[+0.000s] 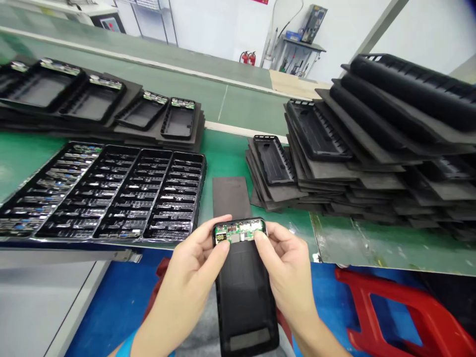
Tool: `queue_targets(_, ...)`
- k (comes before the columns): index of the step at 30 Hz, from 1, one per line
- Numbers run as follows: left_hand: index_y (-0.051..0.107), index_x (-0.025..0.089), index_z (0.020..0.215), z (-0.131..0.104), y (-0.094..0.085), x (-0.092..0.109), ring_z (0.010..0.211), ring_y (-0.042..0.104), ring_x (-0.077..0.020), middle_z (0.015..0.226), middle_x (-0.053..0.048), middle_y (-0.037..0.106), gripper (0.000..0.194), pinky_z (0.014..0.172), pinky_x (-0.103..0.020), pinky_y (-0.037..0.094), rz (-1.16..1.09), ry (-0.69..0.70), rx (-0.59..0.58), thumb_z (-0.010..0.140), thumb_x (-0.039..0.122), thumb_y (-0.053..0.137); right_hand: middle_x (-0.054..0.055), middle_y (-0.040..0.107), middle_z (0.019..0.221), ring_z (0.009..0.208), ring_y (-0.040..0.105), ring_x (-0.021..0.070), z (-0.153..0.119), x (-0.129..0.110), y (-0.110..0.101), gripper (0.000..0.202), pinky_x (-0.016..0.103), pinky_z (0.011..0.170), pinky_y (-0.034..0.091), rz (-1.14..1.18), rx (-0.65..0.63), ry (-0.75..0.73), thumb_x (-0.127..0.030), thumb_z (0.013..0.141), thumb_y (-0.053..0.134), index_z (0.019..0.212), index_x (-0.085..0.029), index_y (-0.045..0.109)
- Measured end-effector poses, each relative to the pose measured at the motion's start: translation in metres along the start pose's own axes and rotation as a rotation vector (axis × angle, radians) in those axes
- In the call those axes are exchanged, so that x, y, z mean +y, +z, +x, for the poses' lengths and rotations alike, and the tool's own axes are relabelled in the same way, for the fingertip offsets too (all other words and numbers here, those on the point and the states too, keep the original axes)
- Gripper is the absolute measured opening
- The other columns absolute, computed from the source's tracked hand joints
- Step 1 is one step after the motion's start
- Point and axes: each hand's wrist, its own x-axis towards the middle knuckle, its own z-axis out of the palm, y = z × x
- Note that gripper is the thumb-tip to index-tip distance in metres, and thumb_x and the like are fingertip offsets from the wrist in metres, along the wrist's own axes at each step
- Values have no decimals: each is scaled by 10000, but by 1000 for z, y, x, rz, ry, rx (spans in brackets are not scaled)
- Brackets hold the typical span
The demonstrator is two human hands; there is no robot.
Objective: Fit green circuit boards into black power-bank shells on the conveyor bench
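Note:
Between my two hands is a black power bank case (245, 292), open side up, held over my lap at the bench edge. A green circuit board (238, 233) with a small number display lies across its far end. My left hand (193, 270) grips the case's left side, its thumb on the board near the display. On the right side, my right hand (288, 267) closes round the case, with its thumb pressed at the board's right part. Fingers beneath the case are partly hidden. Just beyond the case, a dark foam sheet (231, 193) lies on the bench.
A black compartment tray (148, 188) holds several circuit boards, mostly in its left column. Behind it, cases with boards (178, 119) rest on stacked foam sheets. Empty cases (273, 161) stand on tall foam stacks at right. A red plastic stool (405, 307) is below the bench (349, 248).

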Motion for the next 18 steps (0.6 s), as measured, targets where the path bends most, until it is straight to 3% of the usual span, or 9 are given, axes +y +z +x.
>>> queue_targets(7,517,197,1165,3,2,2,822,651,-119,1009,-15,704,361,757,-208,506,-30,-4,13,826,308,573,0,678,710,646,607,114,3,4,0,118,184,602,478,22,13,24,-281,780,625,793,-168,655)
queue_targets(14,484,173,1228,16,-8,-4,984,640,-196,1079,-70,692,459,851,-305,510,-26,-25,-4,807,329,578,32,699,892,775,640,146,9,12,5,186,234,718,498,81,-78,42,-295,812,587,944,-175,641)
queue_targets(18,425,166,1308,21,-15,-10,1120,576,-210,1251,-115,597,507,918,-342,485,286,89,-23,868,417,431,55,704,897,820,641,180,16,20,-7,223,267,748,493,2,-25,27,-326,800,601,933,-157,659)
